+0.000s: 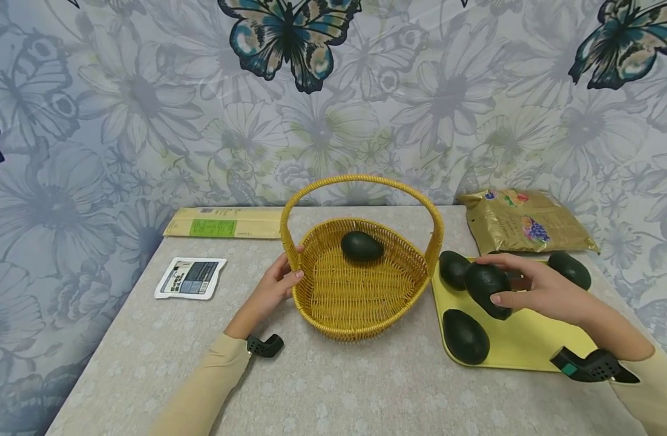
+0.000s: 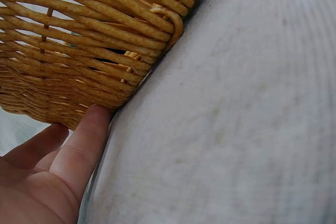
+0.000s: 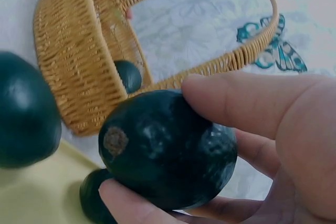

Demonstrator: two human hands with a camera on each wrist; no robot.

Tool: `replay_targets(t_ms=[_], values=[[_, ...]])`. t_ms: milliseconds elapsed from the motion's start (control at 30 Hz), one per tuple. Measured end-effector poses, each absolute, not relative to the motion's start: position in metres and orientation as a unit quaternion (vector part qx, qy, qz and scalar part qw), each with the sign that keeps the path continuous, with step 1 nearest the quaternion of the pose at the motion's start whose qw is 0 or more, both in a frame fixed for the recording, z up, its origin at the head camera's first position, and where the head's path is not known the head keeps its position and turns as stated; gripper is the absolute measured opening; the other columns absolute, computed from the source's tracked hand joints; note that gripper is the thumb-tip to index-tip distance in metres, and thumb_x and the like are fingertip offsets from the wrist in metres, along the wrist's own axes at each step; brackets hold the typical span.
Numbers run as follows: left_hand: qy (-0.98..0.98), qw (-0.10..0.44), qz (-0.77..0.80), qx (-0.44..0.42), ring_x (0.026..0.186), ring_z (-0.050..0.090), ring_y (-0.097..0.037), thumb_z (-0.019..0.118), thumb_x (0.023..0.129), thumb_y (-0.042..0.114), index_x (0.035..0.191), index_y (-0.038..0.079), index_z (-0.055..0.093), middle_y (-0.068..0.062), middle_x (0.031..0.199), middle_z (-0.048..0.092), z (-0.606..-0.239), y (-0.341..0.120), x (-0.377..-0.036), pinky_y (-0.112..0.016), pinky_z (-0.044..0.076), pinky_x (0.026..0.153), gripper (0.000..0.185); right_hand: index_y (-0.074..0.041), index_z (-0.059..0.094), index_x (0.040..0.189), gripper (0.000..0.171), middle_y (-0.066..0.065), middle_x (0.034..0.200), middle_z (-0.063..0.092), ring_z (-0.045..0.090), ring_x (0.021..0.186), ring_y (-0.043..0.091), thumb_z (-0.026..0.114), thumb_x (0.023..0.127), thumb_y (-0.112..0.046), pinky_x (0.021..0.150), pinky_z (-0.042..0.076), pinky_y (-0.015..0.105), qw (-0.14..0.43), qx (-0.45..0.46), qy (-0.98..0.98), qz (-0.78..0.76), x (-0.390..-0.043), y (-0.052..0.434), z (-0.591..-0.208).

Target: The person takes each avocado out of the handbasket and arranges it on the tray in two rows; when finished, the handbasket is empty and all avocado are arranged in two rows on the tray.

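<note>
My right hand (image 1: 548,290) grips a dark green avocado (image 1: 487,290) between thumb and fingers, over the yellow tray (image 1: 529,345). The avocado's brown stem scar shows in the right wrist view. At the left side of the woven basket (image 1: 361,330), my left hand (image 1: 276,281) holds the rim by the foot of the handle, with fingers against the outer wall in the left wrist view. One avocado (image 1: 362,246) lies inside the basket, toward its back. On the tray lie a front avocado (image 1: 466,336), a back-left avocado (image 1: 453,270) and a back-right avocado (image 1: 569,270).
Behind the tray lies a gold foil bag (image 1: 529,221) with fruit pictures. A flat pale yellow packet (image 1: 230,223) lies at the back left, and a white packet with a dark label (image 1: 190,278) is nearer. The basket's tall handle (image 1: 361,178) arches above it.
</note>
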State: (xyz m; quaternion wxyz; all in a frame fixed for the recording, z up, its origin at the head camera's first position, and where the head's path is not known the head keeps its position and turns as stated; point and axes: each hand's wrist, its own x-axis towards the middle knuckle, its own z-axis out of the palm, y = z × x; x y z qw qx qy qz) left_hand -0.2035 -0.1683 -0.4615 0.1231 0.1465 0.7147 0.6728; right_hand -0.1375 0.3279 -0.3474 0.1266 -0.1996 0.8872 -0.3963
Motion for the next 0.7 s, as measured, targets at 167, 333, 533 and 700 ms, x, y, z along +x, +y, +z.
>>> replay_targets(t_ms=[167, 333, 533, 700], values=[[0.712, 0.125, 0.676, 0.144, 0.133, 0.051, -0.041, 0.051, 0.106, 0.016, 0.162, 0.018, 0.026, -0.029, 0.156, 0.036, -0.461, -0.168, -0.204, -0.03, 0.059, 0.089, 0.061, -0.006, 0.041, 0.152, 0.062, 0.026, 0.153, 0.038, 0.069, 0.094, 0.002, 0.069, 0.096, -0.011, 0.07, 0.059, 0.032, 0.137, -0.182, 0.882, -0.413, -0.134, 0.343, -0.358], [0.71, 0.124, 0.678, 0.141, 0.129, 0.054, -0.036, 0.051, 0.106, 0.016, 0.162, 0.018, 0.026, -0.029, 0.155, 0.037, -0.461, -0.167, -0.203, -0.029, 0.059, 0.088, 0.061, -0.003, 0.038, 0.153, 0.064, 0.034, 0.157, 0.03, 0.068, 0.1, -0.004, 0.068, 0.097, -0.009, 0.071, 0.06, 0.032, 0.144, -0.162, 0.882, -0.418, -0.129, 0.357, -0.369], [0.71, 0.123, 0.679, 0.139, 0.13, 0.052, -0.038, 0.051, 0.106, 0.014, 0.162, 0.018, 0.027, -0.029, 0.155, 0.037, -0.46, -0.166, -0.203, -0.03, 0.059, 0.088, 0.061, -0.004, 0.036, 0.154, 0.064, 0.043, 0.155, 0.026, 0.066, 0.1, -0.008, 0.066, 0.098, -0.008, 0.07, 0.06, 0.032, 0.151, -0.145, 0.88, -0.426, -0.123, 0.366, -0.38], [0.711, 0.123, 0.678, 0.138, 0.132, 0.051, -0.039, 0.05, 0.106, 0.015, 0.162, 0.019, 0.026, -0.029, 0.155, 0.037, -0.461, -0.167, -0.203, -0.03, 0.059, 0.088, 0.06, -0.005, 0.038, 0.154, 0.064, 0.042, 0.154, 0.028, 0.066, 0.098, -0.008, 0.068, 0.097, -0.009, 0.069, 0.06, 0.031, 0.144, -0.127, 0.883, -0.428, -0.118, 0.371, -0.39]])
